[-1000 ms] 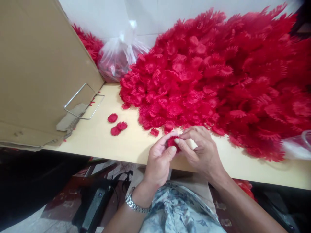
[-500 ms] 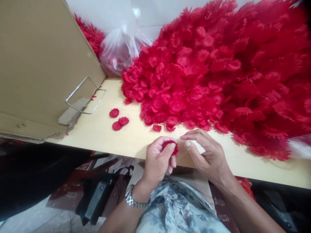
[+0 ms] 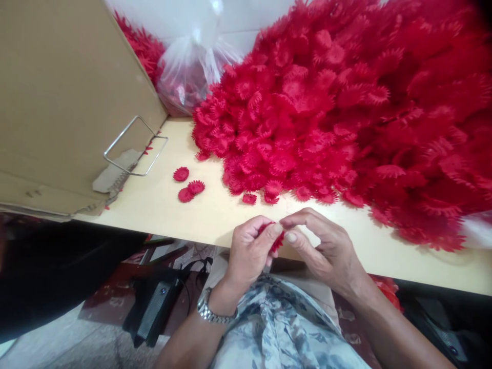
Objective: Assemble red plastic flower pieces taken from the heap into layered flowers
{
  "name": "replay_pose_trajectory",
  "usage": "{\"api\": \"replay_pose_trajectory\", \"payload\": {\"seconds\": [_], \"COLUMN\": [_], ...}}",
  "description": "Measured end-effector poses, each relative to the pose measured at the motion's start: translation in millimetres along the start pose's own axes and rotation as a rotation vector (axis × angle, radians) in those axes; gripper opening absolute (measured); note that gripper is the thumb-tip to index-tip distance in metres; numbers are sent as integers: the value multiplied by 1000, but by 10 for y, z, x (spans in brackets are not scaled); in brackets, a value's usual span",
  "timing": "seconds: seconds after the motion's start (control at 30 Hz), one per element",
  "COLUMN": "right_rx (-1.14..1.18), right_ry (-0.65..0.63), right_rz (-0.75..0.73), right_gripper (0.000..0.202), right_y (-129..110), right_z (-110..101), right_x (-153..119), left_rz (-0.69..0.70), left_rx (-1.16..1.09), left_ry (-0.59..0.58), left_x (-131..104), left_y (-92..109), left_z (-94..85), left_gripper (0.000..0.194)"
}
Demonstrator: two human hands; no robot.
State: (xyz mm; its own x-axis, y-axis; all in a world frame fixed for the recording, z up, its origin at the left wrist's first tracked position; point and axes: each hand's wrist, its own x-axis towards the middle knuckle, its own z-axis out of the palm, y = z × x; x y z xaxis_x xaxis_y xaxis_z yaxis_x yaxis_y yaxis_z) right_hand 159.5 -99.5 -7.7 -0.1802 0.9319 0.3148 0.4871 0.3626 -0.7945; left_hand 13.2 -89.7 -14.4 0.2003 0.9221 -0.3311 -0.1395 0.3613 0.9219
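Note:
My left hand [image 3: 249, 251] is closed around a small red artificial flower piece [image 3: 277, 244], its thumb pressed across the top. The piece has a toothed edge, and part of it is hidden under the thumb and fingers. Close at its right side is my right hand [image 3: 326, 251]. The right thumb and forefinger are a little apart, with their tips at the flower's edge; whether they touch it is hard to tell. Two overlapping red flower pieces [image 3: 186, 195] and a single flower piece [image 3: 180, 174] lie on the table to the left.
A big heap of red flower pieces [image 3: 284, 138] covers the back and right of the pale table [image 3: 154, 215]. On the left stand a cardboard box [image 3: 77, 102] and a bent metal wire frame [image 3: 132, 145]. Behind is a clear plastic bag [image 3: 184, 77].
My right hand has moved left, bringing its thumb and forefinger up to the flower piece. In my left hand the piece has turned slightly. The loose pieces stay in place.

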Motion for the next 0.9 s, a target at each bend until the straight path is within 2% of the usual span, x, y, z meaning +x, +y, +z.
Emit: {"api": "replay_pose_trajectory", "payload": {"seconds": [0.27, 0.37, 0.47, 0.63, 0.7, 0.8, 0.9], "right_rx": [7, 29, 77, -11, -45, -117, -138], "right_ry": [-66, -53, -66, -5, -33, -101, -102], "right_rz": [37, 114, 158, 74, 11, -98, -134], "right_gripper": [22, 20, 9, 16, 24, 25, 12], "right_y": [-40, -18, 15, 67, 83, 90, 68], "right_z": [20, 42, 50, 37, 26, 10, 4], "right_x": [4, -10, -27, -50, -50, -34, -12], "left_rz": [77, 37, -14, -109, -130, -121, -115], "left_rx": [68, 37, -107, -354, -381, -298, -158], "left_ry": [12, -56, -139, -231, -229, -186, -169], "left_x": [13, 13, 8, -4, -7, -14, -25], "left_y": [-13, -39, -52, -5, 4, -20, -68], "left_z": [5, 14, 15, 1, -7, -21, -37], "left_gripper": [40, 38, 36, 31, 30, 30, 35]}}
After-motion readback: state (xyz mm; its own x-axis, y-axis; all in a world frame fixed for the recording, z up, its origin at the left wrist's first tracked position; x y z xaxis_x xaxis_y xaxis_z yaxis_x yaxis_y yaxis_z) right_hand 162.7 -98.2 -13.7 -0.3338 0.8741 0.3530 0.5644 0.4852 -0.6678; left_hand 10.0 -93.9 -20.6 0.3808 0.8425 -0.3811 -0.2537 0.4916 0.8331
